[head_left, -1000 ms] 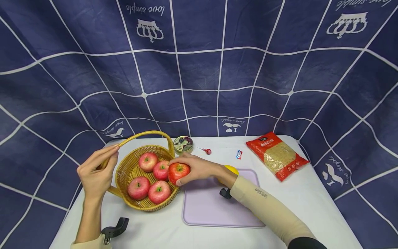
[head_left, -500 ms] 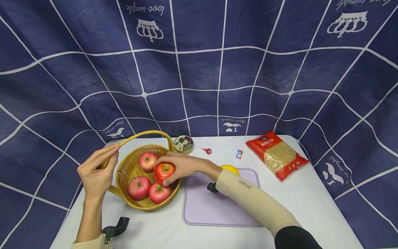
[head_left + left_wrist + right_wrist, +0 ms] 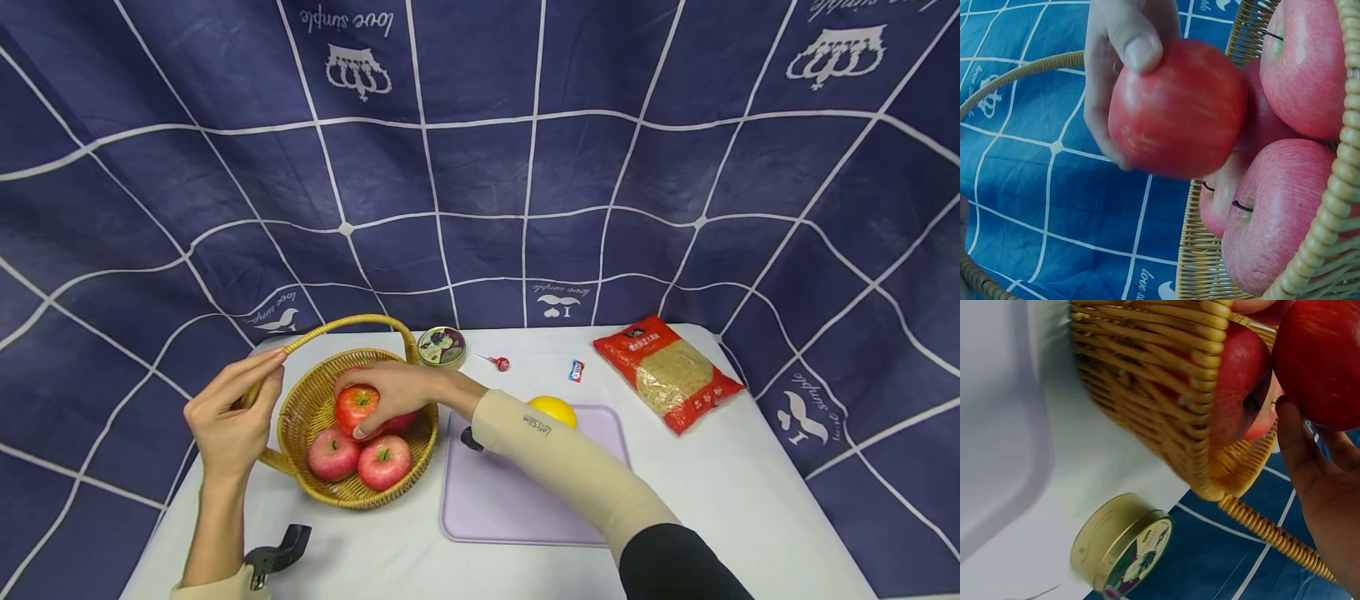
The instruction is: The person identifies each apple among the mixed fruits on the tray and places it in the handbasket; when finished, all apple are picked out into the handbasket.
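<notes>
In the head view my left hand (image 3: 234, 408) grips the raised handle (image 3: 337, 323) of a yellow wicker basket (image 3: 303, 492). My right hand (image 3: 397, 387) is over the basket, thumb and fingers round a deep red apple (image 3: 356, 408). The left wrist view shows that held apple (image 3: 1179, 109) above the other fruit, the thumb pressed on its skin. Paler apples (image 3: 385, 463) lie inside the basket, one (image 3: 333, 454) at the near left. Others in there are partly hidden by my right hand.
A lilac tray (image 3: 517, 508) lies right of the basket, a yellow fruit (image 3: 553, 411) at its far edge behind my forearm. Farther back are a round tin (image 3: 442, 347), a red lollipop (image 3: 501, 363), a small wrapped candy (image 3: 576, 371) and a red food bag (image 3: 667, 375).
My right hand has carried the deep red apple leftward, from the basket's right rim to over its middle. My left hand has stayed on the handle.
</notes>
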Tool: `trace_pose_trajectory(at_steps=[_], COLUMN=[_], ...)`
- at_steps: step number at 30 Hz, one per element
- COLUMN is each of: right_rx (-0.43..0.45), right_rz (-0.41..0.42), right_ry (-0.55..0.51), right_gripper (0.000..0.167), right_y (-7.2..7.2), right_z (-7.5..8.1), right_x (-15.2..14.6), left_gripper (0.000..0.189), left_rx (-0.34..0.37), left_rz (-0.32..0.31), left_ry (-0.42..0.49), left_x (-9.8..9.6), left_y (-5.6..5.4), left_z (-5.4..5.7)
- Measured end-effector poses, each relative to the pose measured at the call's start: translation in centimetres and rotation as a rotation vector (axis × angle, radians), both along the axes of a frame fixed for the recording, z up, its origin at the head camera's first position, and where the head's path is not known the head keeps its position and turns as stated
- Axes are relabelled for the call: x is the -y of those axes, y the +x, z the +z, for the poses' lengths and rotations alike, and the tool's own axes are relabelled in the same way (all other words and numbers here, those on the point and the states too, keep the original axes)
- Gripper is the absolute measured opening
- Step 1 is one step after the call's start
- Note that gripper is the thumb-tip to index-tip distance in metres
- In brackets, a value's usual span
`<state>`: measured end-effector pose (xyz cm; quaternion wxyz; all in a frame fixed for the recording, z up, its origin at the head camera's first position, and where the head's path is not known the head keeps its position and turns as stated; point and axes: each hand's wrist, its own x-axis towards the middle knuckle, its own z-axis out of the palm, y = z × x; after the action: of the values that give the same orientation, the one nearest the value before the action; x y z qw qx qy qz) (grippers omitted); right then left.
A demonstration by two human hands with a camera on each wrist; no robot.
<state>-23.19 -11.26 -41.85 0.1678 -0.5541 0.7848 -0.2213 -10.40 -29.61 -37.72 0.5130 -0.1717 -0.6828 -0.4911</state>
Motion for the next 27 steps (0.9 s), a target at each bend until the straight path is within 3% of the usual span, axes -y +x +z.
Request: trace_pose_trajectory(at_steps=[17,27], right_rx=[-0.009,-0.001], right_rz=[-0.038,-0.120], right_ry=[0.032,0.066], right_gripper=[0.068,0.067], right_y=[-0.1,-0.3], right_z=[-0.2,-0.1], right_x=[2.8,4.1], left_gripper=[0.011,0.011], left_rx=[-0.001,0.002], left_rz=[0.008,0.014], left_ry=[0.000,-0.004], left_x=[0.1,-0.1], left_y=[0.1,0.1], left_z=[-0.1,0.1])
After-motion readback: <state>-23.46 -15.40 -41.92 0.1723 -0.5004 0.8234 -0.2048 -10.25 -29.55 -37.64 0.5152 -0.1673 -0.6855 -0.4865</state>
